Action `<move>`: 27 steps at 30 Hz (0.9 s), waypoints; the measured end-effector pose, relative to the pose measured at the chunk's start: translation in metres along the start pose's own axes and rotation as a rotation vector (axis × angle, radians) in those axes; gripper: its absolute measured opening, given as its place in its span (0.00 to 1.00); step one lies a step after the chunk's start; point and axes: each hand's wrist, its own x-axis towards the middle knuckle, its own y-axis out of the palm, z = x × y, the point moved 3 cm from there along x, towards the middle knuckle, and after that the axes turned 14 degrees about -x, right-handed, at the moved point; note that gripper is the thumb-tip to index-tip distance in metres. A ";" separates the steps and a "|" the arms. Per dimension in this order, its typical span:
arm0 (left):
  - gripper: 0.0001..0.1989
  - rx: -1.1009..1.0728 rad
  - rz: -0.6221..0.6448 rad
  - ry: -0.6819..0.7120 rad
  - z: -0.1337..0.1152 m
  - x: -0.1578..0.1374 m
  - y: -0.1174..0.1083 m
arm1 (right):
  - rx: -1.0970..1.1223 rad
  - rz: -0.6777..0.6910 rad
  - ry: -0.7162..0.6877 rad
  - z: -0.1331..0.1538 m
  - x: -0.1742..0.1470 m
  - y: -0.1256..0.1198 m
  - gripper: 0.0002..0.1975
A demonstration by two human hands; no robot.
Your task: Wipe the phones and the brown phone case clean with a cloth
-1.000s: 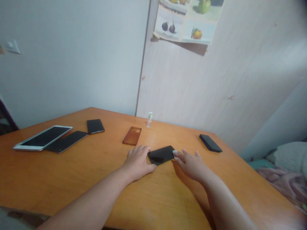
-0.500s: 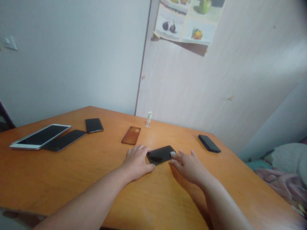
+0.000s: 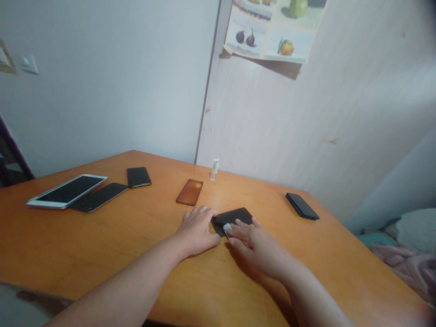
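Note:
A black smartphone (image 3: pixel 236 215) lies flat on the wooden table, its dark glossy side up. My left hand (image 3: pixel 198 230) grips the phone's left end between thumb and fingers. Over the phone's near left part, my right hand (image 3: pixel 254 243) presses a small white wipe (image 3: pixel 227 227) against the surface with its fingertips. The wipe is mostly under the fingers, so whether it is cloth or paper I cannot tell. Beyond the left hand lies a brown translucent phone case (image 3: pixel 190 192). Behind it stands a small clear pump bottle (image 3: pixel 214 170).
On the left of the table (image 3: pixel 136 254) are a white tablet (image 3: pixel 68 191), a dark phone (image 3: pixel 100 197) partly against it, and another dark device (image 3: pixel 139 176). At the right lies a black wallet-like item (image 3: pixel 302 205). Walls rise behind the table; bedding (image 3: pixel 408 245) is at far right.
My right hand has slid the white wipe leftward across the phone, from its right end towards my left hand. My left hand stays on the phone. The view has shifted slightly.

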 end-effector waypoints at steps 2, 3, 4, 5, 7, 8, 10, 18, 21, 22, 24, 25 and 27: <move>0.24 -0.005 0.001 0.000 0.001 0.000 0.000 | 0.024 0.010 -0.075 0.008 -0.002 0.000 0.20; 0.24 -0.004 0.003 -0.001 0.001 0.000 0.001 | 0.024 0.017 -0.072 0.008 -0.002 0.000 0.20; 0.24 -0.001 0.003 -0.002 0.002 0.000 0.001 | 0.016 0.024 -0.039 0.004 -0.002 0.000 0.20; 0.24 0.003 0.000 -0.003 0.002 0.000 0.001 | 0.002 0.028 0.015 0.000 -0.001 0.000 0.21; 0.23 0.012 -0.006 0.002 0.002 0.000 0.001 | -0.031 0.023 0.119 -0.009 -0.001 0.000 0.21; 0.23 0.014 -0.008 0.006 0.002 0.000 0.001 | -0.040 0.014 0.140 -0.009 0.000 0.000 0.21; 0.24 0.009 -0.009 0.011 0.002 0.000 0.002 | -0.032 -0.002 0.094 -0.003 0.000 0.001 0.21; 0.24 0.004 0.007 -0.013 -0.001 0.000 0.000 | -0.040 0.019 0.154 -0.012 0.002 0.001 0.20; 0.25 0.007 0.012 -0.024 -0.001 0.000 0.000 | -0.128 0.008 0.320 -0.027 0.002 0.000 0.20; 0.25 0.005 0.009 -0.024 -0.001 0.000 0.000 | -0.132 -0.003 0.306 -0.025 0.001 -0.001 0.20; 0.25 -0.001 0.002 -0.013 0.000 0.000 0.000 | -0.080 -0.017 0.184 -0.014 0.001 0.000 0.20; 0.25 -0.003 -0.003 -0.007 0.000 0.000 0.000 | -0.039 -0.015 0.105 -0.007 0.001 0.000 0.20; 0.25 -0.002 -0.007 0.002 0.001 0.000 0.000 | 0.023 0.008 -0.004 0.000 0.001 0.001 0.21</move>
